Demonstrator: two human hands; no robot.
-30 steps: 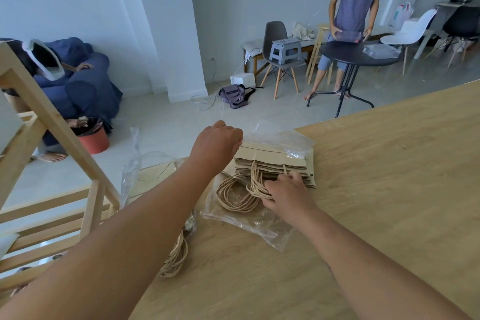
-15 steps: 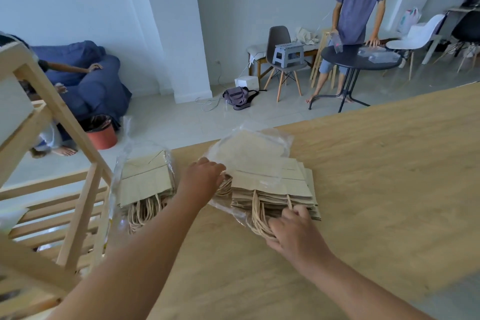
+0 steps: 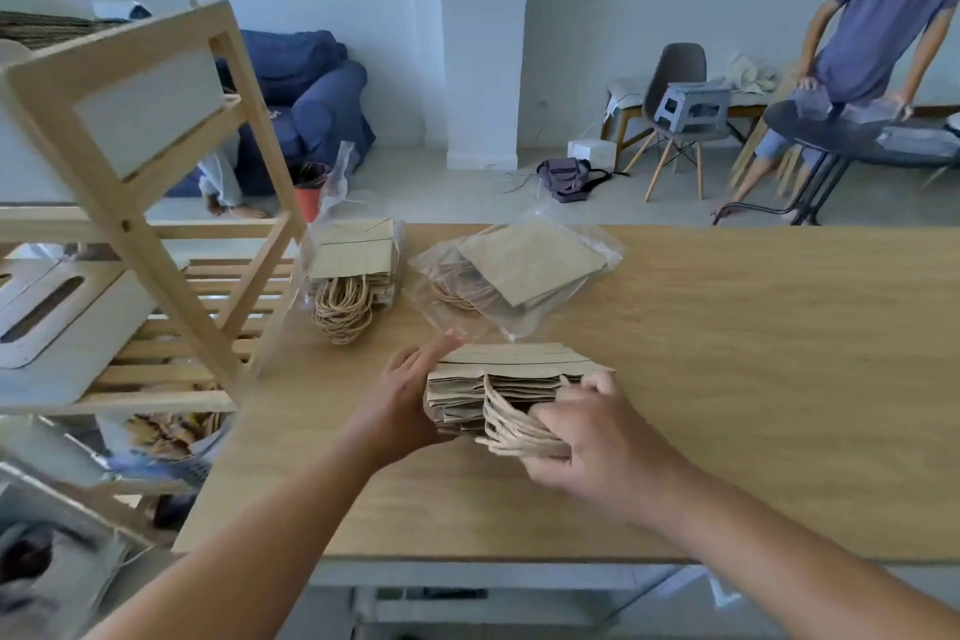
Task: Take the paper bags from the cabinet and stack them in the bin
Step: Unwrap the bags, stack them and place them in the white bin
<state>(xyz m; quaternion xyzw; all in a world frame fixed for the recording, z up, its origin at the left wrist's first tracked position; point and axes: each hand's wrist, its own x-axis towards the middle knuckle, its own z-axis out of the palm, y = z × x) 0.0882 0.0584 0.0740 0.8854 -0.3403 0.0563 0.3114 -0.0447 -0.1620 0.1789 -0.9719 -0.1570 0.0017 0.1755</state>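
Lower centre, the loose stack of paper bags [image 3: 509, 374] lies on the counter [image 3: 727, 379]. My right hand [image 3: 597, 447] grips its rope handles; my left hand [image 3: 405, 400] presses flat against its side. Lifted so, bags could fan out and slip. A wrapped pack [image 3: 524, 270] lies just beyond, and the wooden shelf [image 3: 156, 234] crowds the left

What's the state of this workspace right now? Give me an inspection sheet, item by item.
Surface: light wooden tabletop.
Job's things: bare stack of brown paper bags between both hands; left bundle of bags in clear plastic and right bundle in clear plastic beyond it.
Clutter: nothing seen.
Hands: left hand flat against the stack's left side; right hand grips its twine handles.
Cables: thin loose cords on the floor by the white pillar.
Surroundings: pale slatted wooden rack at left, blue sofa, person leaning on a dark round table.
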